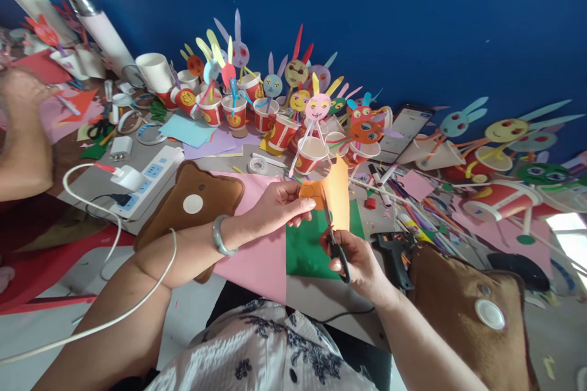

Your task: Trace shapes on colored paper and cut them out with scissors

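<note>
My left hand point(288, 204) pinches the left part of a sheet of orange paper point(340, 192), thumb on top. A round outline seems to be drawn near the thumb. In my right hand point(355, 259) is a pair of scissors point(338, 253) with black handles, its blades pointing up and away from me along the orange paper, between the held part and the larger part at right. Beneath both hands lie a green sheet point(307, 250) and a pink sheet point(257, 250). My left wrist wears a grey bangle.
Paper cups point(312, 156) with rabbit-faced paper figures line the wall side. A power strip point(149, 180) and a brown cushion point(206, 186) are at left. At right are a black glue gun point(393, 259), another brown cushion point(463, 299) and a phone point(403, 131). Another person's arm point(25, 128) shows far left.
</note>
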### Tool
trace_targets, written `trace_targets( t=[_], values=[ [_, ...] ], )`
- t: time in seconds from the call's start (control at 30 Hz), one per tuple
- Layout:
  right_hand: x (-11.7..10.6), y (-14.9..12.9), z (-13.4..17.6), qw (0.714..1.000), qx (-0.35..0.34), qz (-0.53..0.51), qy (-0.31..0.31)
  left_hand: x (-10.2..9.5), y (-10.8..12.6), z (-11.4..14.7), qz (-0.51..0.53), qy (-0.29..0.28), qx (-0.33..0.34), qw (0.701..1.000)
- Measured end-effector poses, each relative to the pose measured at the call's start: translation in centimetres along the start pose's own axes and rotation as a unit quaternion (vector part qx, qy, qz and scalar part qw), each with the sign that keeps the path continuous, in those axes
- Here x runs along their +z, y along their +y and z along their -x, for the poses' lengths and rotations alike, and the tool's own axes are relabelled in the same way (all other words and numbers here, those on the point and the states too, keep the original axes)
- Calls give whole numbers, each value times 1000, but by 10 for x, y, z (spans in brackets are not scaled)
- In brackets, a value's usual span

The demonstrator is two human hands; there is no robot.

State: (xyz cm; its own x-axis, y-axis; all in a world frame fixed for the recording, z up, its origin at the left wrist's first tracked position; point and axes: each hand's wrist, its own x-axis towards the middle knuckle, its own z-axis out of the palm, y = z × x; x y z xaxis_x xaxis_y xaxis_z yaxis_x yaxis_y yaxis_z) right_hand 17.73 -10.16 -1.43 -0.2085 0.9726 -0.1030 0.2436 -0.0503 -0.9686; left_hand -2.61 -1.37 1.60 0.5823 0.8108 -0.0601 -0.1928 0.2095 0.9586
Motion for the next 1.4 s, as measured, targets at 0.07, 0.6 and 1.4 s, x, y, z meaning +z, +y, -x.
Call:
trace_targets(
  t=[0.07,0.6,1.4],
  values=[
    [0,1,0,1000,-4,0,1,0,-1,0,1,-6,1,1000],
    [-1,1,-1,1000,-12,9,-22,0,-5,1,-24,-17,12,999],
    [-12,0,-1,998,-6,21,-51,1,0,3,-30,4,3,1000]
  ],
)
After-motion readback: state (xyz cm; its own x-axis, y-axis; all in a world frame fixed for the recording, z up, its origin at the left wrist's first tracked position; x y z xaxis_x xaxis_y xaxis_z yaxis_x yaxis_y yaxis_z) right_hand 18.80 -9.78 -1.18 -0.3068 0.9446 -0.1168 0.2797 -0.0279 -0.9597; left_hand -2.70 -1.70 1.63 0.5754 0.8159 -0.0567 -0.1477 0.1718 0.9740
